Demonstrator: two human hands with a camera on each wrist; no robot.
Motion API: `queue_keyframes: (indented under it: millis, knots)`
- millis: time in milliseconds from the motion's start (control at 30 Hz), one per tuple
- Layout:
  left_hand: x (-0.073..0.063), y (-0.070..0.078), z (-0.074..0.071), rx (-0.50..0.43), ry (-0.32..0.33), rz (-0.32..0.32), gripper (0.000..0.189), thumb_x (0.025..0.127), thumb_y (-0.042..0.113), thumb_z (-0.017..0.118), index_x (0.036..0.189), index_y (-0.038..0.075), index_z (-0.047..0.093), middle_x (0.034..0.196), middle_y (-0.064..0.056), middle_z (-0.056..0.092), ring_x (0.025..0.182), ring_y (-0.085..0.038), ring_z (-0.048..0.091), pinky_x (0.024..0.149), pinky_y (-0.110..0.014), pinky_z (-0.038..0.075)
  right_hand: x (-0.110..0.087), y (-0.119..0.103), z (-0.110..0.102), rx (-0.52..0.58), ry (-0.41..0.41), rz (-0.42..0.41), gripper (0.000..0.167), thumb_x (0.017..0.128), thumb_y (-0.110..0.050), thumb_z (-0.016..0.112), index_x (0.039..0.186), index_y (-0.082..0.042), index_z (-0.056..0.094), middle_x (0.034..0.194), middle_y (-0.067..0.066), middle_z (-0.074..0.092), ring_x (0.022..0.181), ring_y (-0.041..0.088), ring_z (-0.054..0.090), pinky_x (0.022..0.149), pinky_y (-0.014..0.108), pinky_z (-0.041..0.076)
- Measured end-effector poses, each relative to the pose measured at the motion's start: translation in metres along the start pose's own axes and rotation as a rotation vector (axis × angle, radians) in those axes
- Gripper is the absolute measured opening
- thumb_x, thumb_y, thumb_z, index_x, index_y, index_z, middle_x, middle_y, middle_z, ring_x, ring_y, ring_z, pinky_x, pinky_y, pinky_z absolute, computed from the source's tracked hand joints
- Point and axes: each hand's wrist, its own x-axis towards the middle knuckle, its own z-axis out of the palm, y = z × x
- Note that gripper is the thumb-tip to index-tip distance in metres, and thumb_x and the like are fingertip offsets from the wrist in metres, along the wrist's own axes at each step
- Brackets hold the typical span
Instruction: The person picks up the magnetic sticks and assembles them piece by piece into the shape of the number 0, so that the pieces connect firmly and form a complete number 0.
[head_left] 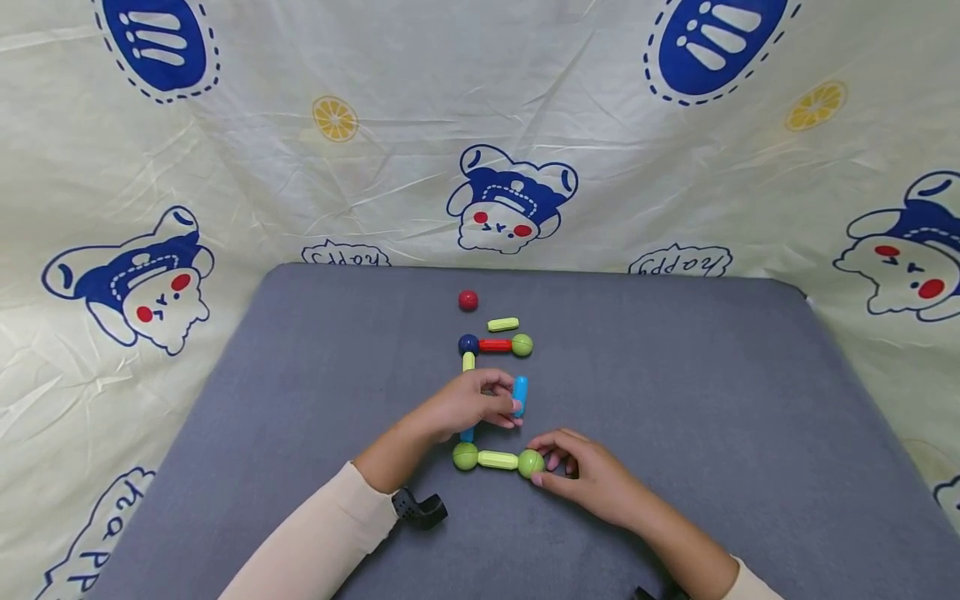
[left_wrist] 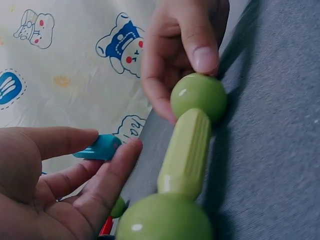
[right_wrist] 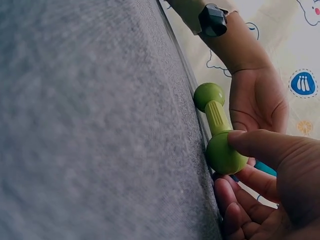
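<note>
Between the thumb and fingers of my left hand (head_left: 472, 402) is a short blue rod (head_left: 521, 396), held above the table. My right hand (head_left: 588, 473) pinches a green ball (head_left: 531, 463) at the right end of a yellow-green rod (head_left: 498, 460). That rod's other end meets a second green ball (head_left: 465, 456). A blue rod (head_left: 467, 435) rises from there and passes under my left hand, which hides the middle. Farther up, a yellow rod (head_left: 468, 361) joins a dark blue ball (head_left: 468, 345), then a red rod (head_left: 495, 345) and a green ball (head_left: 522, 345).
Beyond the joined pieces lie a loose yellow-green rod (head_left: 503, 324) and a red ball (head_left: 468, 300). The grey table (head_left: 675, 375) ends at a printed cloth (head_left: 405, 183) behind it. A black wrist strap (head_left: 420, 510) hangs at the left cuff.
</note>
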Motion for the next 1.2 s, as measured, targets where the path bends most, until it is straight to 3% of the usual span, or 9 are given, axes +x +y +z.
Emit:
queue_keyframes:
  millis: [200,433,533,700,1200]
  knots:
    - [0.0,-0.005,0.008,0.135,0.013,-0.005,0.024,0.089,0.011,0.07,0.11,0.0,0.065,0.092,-0.001,0.064,0.082,-0.009,0.063,0.08,-0.026,0.053,-0.001,0.0,0.001,-0.007,0.011,0.011,0.032,0.091,-0.035,0.075,0.12,-0.022,0.067,0.102,-0.007,0.063,0.088,0.008,0.058,0.075,0.023,0.047]
    - [0.002,-0.01,0.015,0.091,-0.066,-0.004,0.041,0.092,0.003,0.067,0.132,-0.002,0.056,0.093,-0.006,0.064,0.078,-0.012,0.067,0.08,-0.03,0.059,-0.002,0.001,0.001,-0.021,0.023,0.062,0.032,0.09,-0.036,0.077,0.116,-0.021,0.066,0.099,-0.007,0.063,0.085,0.005,0.057,0.074,0.023,0.047]
    - [0.001,-0.012,0.018,0.123,-0.08,-0.02,0.041,0.092,0.004,0.068,0.131,-0.001,0.057,0.093,-0.006,0.063,0.077,-0.012,0.068,0.078,-0.029,0.059,-0.002,0.001,0.001,-0.028,0.034,0.072,0.03,0.089,-0.037,0.077,0.112,-0.021,0.066,0.097,-0.006,0.062,0.083,0.005,0.055,0.073,0.023,0.047]
    - [0.0,-0.012,0.022,0.189,-0.05,-0.04,0.038,0.09,0.006,0.07,0.126,0.0,0.061,0.093,-0.005,0.064,0.077,-0.012,0.069,0.074,-0.027,0.058,-0.002,0.001,0.001,-0.034,0.049,0.065,0.027,0.088,-0.037,0.078,0.108,-0.022,0.068,0.097,-0.004,0.061,0.083,0.006,0.055,0.073,0.022,0.047]
    - [-0.002,-0.013,0.029,0.344,0.013,-0.019,0.042,0.091,0.008,0.069,0.132,-0.001,0.061,0.088,-0.001,0.065,0.072,-0.009,0.067,0.064,-0.02,0.051,-0.002,0.002,0.001,-0.042,0.052,0.039,0.026,0.089,-0.037,0.078,0.107,-0.021,0.069,0.095,-0.005,0.061,0.081,0.004,0.054,0.072,0.022,0.048]
